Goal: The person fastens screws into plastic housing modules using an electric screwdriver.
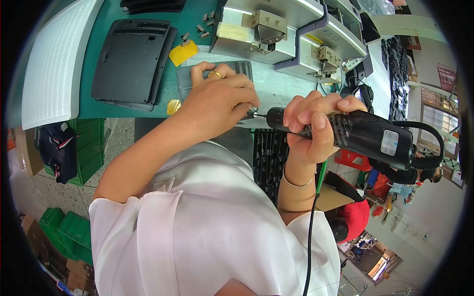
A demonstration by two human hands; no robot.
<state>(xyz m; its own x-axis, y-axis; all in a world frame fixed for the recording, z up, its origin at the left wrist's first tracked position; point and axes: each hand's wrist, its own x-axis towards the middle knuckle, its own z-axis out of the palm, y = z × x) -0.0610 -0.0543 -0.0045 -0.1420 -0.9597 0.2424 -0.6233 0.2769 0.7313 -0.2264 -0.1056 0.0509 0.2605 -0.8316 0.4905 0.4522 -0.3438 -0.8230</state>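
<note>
My right hand [316, 121] is wrapped round a black electric screwdriver [373, 138], held almost level with its bit pointing left. A cable runs from the rear end of the screwdriver. The thin bit meets or nearly meets a small dark part with a shiny metal end [252, 111] at the bench's near edge. Curled fingers of my left hand [222, 96] close on that part; most of it is hidden. Beneath the left hand lies a dark grey flat piece [184, 81], partly covered by my fingers.
Stacked black plastic panels [131, 61] lie left on the green bench, beside a white ribbed sheet [59, 64]. Small loose parts [203, 28] and a yellow piece [183, 53] lie behind my left hand. Metal machines [261, 32] line the back. Green crates [89, 153] stand lower left.
</note>
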